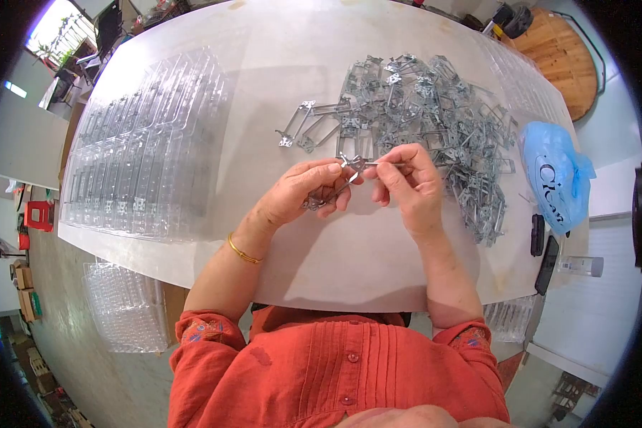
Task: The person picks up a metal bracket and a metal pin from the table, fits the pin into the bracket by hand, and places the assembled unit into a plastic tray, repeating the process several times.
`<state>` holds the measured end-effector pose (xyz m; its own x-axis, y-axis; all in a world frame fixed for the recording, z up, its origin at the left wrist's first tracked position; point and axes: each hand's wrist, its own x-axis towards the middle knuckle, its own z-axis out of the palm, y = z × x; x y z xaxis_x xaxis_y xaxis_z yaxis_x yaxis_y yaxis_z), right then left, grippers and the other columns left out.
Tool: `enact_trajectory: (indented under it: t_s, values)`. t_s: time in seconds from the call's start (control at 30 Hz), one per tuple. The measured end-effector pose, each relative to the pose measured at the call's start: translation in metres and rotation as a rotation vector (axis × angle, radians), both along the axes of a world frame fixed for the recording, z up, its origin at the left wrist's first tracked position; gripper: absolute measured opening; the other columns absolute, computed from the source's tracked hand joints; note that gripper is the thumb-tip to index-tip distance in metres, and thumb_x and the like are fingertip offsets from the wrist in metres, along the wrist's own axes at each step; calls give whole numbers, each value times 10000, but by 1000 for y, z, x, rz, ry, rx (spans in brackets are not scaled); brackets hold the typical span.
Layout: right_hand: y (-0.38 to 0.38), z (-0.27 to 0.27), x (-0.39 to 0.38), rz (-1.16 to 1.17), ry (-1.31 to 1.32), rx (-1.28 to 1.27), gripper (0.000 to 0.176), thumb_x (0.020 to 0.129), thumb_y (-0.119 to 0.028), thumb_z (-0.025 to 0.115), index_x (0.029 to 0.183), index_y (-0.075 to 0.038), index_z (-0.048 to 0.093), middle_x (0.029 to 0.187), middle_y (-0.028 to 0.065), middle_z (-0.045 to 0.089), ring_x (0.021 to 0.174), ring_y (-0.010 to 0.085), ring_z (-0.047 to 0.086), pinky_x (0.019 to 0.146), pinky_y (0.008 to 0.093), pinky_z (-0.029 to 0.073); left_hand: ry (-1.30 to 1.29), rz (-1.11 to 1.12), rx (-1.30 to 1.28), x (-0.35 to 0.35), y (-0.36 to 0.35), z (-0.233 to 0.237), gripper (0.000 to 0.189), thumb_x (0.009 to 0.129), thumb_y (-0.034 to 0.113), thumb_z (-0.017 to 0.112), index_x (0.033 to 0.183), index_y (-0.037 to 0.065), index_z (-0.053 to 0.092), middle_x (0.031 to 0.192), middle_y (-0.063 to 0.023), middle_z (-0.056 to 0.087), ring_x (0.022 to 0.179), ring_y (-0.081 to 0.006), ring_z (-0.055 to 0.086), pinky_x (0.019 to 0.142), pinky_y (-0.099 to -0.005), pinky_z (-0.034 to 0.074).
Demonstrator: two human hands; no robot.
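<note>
My left hand point(303, 189), with a gold bangle at its wrist, holds a small metal bracket point(351, 165) over the table in front of me. My right hand point(412, 185) pinches a thin metal rod point(382, 164) that meets the bracket between my hands. Just beyond and to the right lies a large tangled pile of similar metal parts point(421, 107). A few linked metal frames point(314, 127) stick out at the pile's left side, above my left hand.
Clear plastic trays point(143, 150) holding metal parts cover the table's left side. More plastic trays point(524, 82) lie at the far right. A blue plastic bag point(555, 177), a black case point(537, 235) and a phone point(547, 265) sit along the right edge.
</note>
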<state>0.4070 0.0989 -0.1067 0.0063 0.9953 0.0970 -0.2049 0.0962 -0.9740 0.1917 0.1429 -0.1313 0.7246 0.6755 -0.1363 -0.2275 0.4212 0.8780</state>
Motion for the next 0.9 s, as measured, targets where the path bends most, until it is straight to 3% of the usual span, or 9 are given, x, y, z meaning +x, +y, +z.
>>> enact_trajectory:
  t_s: [0.07, 0.27, 0.33, 0.43, 0.57, 0.63, 0.73, 0.87, 0.9]
  values:
    - [-1, -5, -3, 40, -24, 66, 100, 974, -68, 665, 1033, -49, 587, 823, 46, 687, 657, 78, 631, 549, 207, 490, -26, 8, -19, 1, 0, 0, 469, 1050, 367, 464, 1187, -59, 605, 812, -136, 648, 561, -131, 519, 530, -257, 417]
    - [-1, -17, -10, -121, -310, 308, 92, 949, -29, 688, 998, -36, 610, 809, 26, 679, 660, 63, 622, 545, 215, 487, -24, 6, 12, -1, -2, 5, 456, 1051, 360, 470, 1194, -55, 593, 828, -143, 661, 574, -143, 549, 548, -257, 435]
    - [-2, -13, -10, -209, -571, 430, 79, 945, -45, 699, 921, -45, 624, 742, 18, 657, 618, 61, 601, 522, 232, 462, -23, 9, 26, -2, -1, 4, 443, 1049, 355, 483, 1195, -47, 595, 829, -138, 665, 582, -140, 554, 556, -257, 438]
    - [-2, -18, -9, -192, -671, 438, 119, 952, -98, 707, 875, -54, 628, 652, 24, 616, 566, 70, 580, 494, 254, 436, 13, -14, 79, -3, 1, -1, 422, 1041, 359, 526, 1199, -25, 600, 850, -126, 677, 610, -134, 569, 577, -258, 445]
    - [-2, -17, -8, -145, -689, 360, 204, 986, -177, 680, 836, -52, 622, 601, 34, 589, 526, 91, 564, 474, 273, 420, 47, -37, 147, -1, -3, -1, 425, 1017, 387, 604, 1215, 11, 606, 933, -119, 702, 688, -127, 610, 629, -261, 470]
    - [-5, -9, -7, -18, -513, 108, 282, 1018, -235, 640, 817, -39, 614, 585, 30, 582, 502, 92, 544, 456, 280, 405, 56, -48, 175, -2, -4, 0, 438, 1015, 395, 607, 1226, 11, 603, 952, -119, 704, 720, -138, 630, 666, -269, 484]
    - [-6, -4, -7, 7, -467, 61, 328, 1034, -246, 613, 785, -33, 601, 604, 30, 592, 503, 84, 531, 466, 269, 399, 27, -40, 201, -2, -4, 1, 407, 1027, 374, 594, 1223, 18, 605, 988, -121, 712, 778, -154, 656, 738, -292, 505]
    - [-1, -7, 6, -3, -519, 108, 301, 1038, -241, 609, 811, -43, 602, 609, 9, 582, 521, 79, 533, 478, 252, 404, -110, 42, 199, -5, 3, -8, 382, 1056, 337, 547, 1280, 30, 584, 1093, -159, 715, 868, -188, 683, 822, -328, 515]
    - [-1, -3, 9, 27, -366, 31, 249, 1039, -219, 605, 861, -44, 599, 636, 9, 583, 552, 88, 548, 510, 253, 427, -110, 45, 200, -5, 4, -7, 382, 1056, 337, 547, 1280, 30, 584, 1093, -159, 715, 868, -188, 683, 822, -328, 515]
